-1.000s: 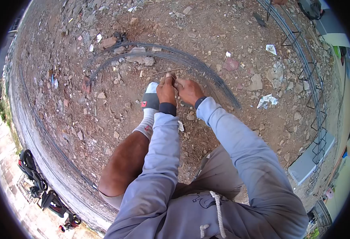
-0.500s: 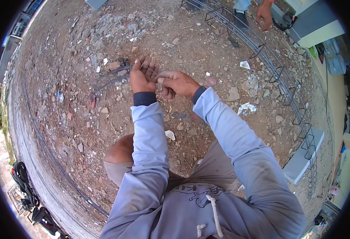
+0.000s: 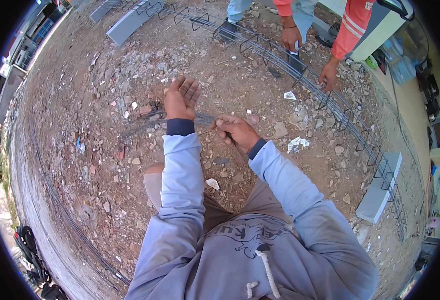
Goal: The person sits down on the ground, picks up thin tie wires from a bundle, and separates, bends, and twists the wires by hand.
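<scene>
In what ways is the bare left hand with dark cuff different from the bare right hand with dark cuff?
The left hand is open, with fingers raised; the right hand has its fingers bent towards the thumb. The left hand points forward, while the right hand points across to the left. Both hands are above the stony brown ground.

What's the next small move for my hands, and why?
I'd probably bring your left hand across to your right hand. The left is open and apart; the right's fingers are pinched together by the thin wires. I can't tell whether they hold one, so meeting there seems the sensible check.
</scene>
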